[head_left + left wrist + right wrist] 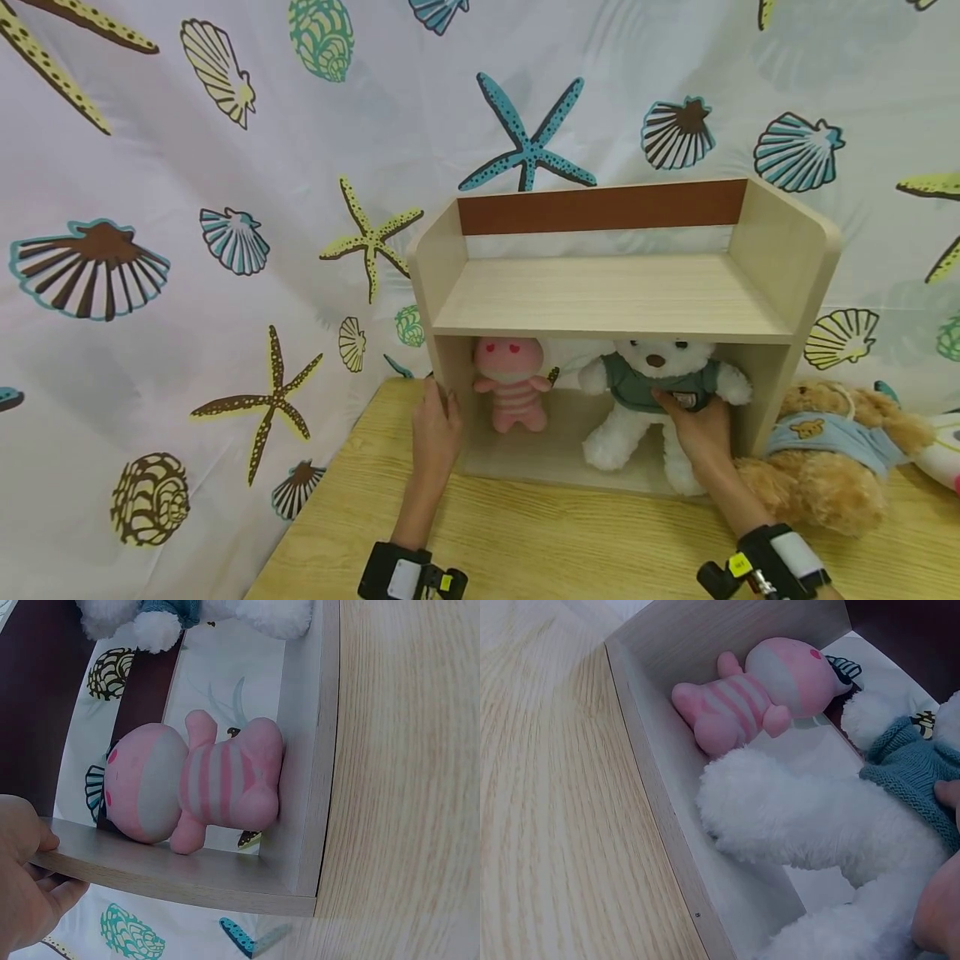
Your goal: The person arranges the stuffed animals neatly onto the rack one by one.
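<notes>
A small wooden shelf unit (611,292) stands on the table, and my left hand (437,425) grips the edge of its left side panel. In the left wrist view the thumb (46,838) lies inside the panel, with fingers beneath on the outer side. A pink striped doll (516,387) sits in the lower compartment near that panel. To its right sits a white teddy bear (622,433) in a green knitted sweater, its head top hidden by the upper board. My right hand (701,429) holds the bear's lower body, thumb on the sweater; the other fingers are mostly hidden.
A brown teddy bear (828,454) in a blue shirt leans outside the shelf's right side. Beyond it a white toy (941,450) is cut off by the frame. A curtain (247,167) with shells and starfish hangs behind the wooden table (540,533).
</notes>
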`<state>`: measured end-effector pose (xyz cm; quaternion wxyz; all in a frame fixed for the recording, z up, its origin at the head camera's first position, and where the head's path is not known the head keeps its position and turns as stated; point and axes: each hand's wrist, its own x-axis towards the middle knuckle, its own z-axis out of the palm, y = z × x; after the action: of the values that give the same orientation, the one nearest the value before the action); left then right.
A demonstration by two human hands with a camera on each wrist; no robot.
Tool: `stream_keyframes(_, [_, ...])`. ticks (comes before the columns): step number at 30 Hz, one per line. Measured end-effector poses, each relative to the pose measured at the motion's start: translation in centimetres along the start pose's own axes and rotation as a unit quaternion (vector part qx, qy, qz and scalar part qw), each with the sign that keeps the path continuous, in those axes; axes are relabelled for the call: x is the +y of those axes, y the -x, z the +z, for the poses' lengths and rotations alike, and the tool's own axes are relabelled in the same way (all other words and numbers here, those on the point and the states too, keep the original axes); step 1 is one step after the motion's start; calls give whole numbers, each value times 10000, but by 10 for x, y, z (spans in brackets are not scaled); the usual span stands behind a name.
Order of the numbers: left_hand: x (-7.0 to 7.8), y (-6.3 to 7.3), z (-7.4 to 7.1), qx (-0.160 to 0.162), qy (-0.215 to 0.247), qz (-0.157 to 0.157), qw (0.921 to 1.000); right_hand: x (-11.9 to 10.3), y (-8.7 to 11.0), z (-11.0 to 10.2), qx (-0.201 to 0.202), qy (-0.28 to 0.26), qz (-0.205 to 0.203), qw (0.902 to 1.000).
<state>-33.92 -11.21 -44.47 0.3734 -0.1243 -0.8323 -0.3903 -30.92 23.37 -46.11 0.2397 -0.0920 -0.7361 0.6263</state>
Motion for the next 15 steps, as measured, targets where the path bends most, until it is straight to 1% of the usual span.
stream_keyframes(3, [0, 0, 1, -34, 40, -12, 10000, 1, 0, 0, -2, -44, 92, 9999])
stream_keyframes(9, [2, 0, -1, 14, 78, 59, 10000, 1, -4, 2, 129, -73, 200, 9997])
stream_keyframes(15, [2, 1, -2, -44, 97, -11, 9999, 4, -10, 3, 152, -151, 221, 9995])
